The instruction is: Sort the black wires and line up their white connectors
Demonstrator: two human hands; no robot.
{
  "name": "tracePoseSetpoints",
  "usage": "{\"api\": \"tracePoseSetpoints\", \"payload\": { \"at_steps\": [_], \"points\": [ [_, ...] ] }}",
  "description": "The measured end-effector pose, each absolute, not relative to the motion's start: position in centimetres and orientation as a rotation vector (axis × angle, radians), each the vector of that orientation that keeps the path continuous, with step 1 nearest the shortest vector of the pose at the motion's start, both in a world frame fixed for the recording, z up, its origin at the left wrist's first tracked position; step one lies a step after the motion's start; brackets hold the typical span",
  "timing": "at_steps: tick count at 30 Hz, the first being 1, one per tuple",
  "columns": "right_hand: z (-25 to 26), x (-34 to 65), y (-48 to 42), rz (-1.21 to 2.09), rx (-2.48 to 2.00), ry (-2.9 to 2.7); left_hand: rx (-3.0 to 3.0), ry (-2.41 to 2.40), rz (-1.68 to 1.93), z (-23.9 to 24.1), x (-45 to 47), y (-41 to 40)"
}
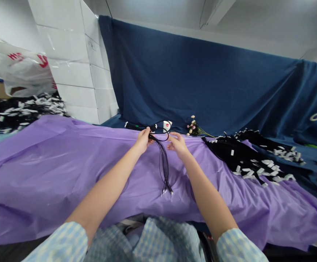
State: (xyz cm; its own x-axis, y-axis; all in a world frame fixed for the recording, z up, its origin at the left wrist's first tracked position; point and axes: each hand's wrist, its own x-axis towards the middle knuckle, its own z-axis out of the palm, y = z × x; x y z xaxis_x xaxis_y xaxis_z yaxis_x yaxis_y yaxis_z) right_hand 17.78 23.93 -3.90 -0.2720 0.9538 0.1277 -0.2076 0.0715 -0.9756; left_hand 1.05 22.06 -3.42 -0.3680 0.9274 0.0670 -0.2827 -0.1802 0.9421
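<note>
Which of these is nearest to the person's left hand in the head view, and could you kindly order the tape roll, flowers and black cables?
Nearest to the left hand first:
1. Black cables: held in it, hanging down toward the person.
2. Flowers: to its right, beyond the right hand.
3. Tape roll: far right, against the blue cloth.

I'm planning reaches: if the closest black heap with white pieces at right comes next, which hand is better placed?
Probably the right hand: it is nearer the black heap with white pieces, which lies on its side. The left hand grips the thin black cable bundle and seems busier.
</note>
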Motion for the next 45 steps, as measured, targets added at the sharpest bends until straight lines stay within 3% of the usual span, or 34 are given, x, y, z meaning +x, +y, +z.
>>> {"api": "tracePoseSetpoints", "payload": {
  "at_steps": [18,36,45],
  "points": [
    [-4.4,17.3,24.5,1.439,-0.791,-1.513,0.905,0.978,1.095,-3.7,1.4,20.9],
    [-4.2,17.4,23.7,1.406,-0.814,-1.488,0.886,0.837,0.901,-3.6,0.6,20.6],
    [-3.9,17.8,23.5,1.466,-0.824,-1.519,0.877,0.861,1.036,-3.3,0.8,20.4]
  ]
}}
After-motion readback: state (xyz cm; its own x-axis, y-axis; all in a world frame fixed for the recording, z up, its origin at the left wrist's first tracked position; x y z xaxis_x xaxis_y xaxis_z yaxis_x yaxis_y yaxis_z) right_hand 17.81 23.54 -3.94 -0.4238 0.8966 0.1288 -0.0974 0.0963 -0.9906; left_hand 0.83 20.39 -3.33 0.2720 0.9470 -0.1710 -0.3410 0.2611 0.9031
